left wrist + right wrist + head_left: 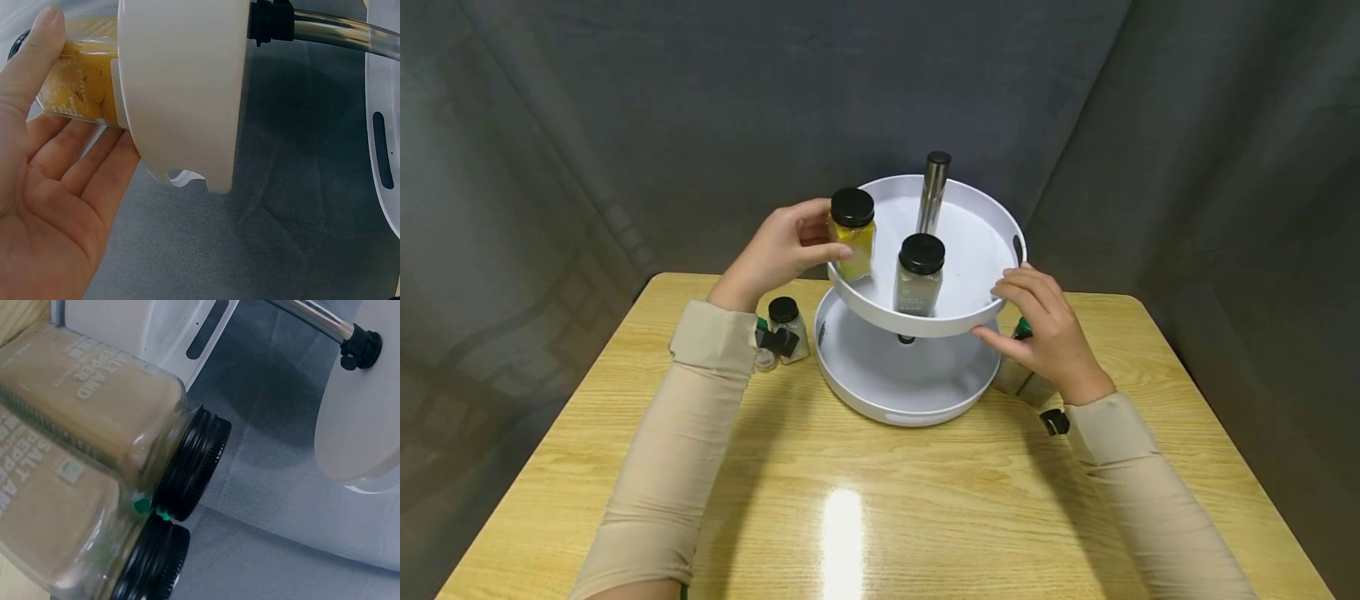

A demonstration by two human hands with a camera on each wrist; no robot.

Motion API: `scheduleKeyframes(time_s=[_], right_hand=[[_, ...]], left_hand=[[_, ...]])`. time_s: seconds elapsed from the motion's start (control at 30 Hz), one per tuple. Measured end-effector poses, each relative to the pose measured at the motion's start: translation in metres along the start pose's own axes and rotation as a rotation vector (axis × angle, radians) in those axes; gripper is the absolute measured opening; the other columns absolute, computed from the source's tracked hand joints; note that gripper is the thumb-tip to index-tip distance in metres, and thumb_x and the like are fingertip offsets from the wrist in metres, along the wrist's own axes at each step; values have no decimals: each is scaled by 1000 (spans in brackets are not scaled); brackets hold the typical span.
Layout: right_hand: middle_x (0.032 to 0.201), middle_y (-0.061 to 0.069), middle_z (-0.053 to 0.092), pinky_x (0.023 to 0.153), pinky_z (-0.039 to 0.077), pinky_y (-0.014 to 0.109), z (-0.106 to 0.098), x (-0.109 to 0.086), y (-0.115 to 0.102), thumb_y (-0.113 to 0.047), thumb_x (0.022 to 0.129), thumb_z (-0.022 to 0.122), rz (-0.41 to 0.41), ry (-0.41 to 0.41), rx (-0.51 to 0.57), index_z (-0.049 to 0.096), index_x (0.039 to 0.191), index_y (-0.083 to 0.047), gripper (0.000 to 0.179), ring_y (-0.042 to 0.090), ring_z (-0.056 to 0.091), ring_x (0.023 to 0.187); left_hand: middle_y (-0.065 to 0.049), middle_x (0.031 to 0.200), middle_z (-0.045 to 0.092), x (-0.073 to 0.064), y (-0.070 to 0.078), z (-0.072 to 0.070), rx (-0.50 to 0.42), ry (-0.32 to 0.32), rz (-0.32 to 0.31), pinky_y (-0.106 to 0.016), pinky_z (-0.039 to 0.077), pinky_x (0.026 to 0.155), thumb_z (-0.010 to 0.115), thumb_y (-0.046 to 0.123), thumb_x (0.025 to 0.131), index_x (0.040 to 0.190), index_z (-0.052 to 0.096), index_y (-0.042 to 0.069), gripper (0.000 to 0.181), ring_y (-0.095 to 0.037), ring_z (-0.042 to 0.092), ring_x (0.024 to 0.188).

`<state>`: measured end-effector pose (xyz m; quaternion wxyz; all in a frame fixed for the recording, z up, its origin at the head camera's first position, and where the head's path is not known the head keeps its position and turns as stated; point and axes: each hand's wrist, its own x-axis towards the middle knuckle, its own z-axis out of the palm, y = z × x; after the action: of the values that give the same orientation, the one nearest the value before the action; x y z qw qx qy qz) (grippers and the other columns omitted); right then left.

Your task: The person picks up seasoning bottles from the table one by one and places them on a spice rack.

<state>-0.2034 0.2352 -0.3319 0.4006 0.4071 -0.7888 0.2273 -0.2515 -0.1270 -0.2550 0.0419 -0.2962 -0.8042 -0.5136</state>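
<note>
My left hand (781, 250) holds a square glass jar of yellow spice (853, 242) with a black lid, thumb on one side and fingers on the other. The jar stands at the left inside the rim of the upper white round tray (880, 315). In the left wrist view the yellow jar (78, 81) is by the tray's side wall. A second jar (919, 279), greyish with a black lid, stands near the tray's front. My right hand (1048, 329) grips the tray's right rim, fingers over the edge and thumb below. That hand is outside the right wrist view.
A lower white tray (910, 419) sits beneath, and a metal post (933, 196) rises through the upper one. Left of the stand is another black-lidded jar (789, 333). Two tan salt and pepper jars (106, 400) stand at the right, partly behind my right hand in the head view.
</note>
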Motion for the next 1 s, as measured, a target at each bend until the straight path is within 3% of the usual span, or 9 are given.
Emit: scheduleKeyframes(time_s=[0.23, 0.7, 1.0], right_hand=[[114, 24, 63, 117, 38, 45, 1, 1, 0, -50, 96, 65, -1, 1, 1, 66, 111, 5, 57, 41, 56, 113], [114, 23, 63, 117, 38, 47, 1, 1, -1, -50, 96, 65, -1, 6, 4, 66, 111, 5, 58, 42, 55, 114], [114, 23, 63, 117, 37, 47, 2, 0, 0, -51, 96, 65, 1, 1, 0, 65, 112, 6, 59, 42, 55, 115]], left_hand=[[-16, 125, 67, 0, -1, 2, 38, -18, 11, -31, 57, 93, 80, 4, 87, 136, 60, -1, 53, -27, 67, 109], [-17, 122, 66, -2, -5, 5, 54, -34, 30, -33, 55, 96, 80, 2, 86, 135, 58, -4, 54, -26, 66, 105], [-15, 126, 65, -3, -6, 6, 27, 8, 43, -33, 55, 96, 81, 2, 85, 136, 58, -2, 56, -25, 66, 105]])
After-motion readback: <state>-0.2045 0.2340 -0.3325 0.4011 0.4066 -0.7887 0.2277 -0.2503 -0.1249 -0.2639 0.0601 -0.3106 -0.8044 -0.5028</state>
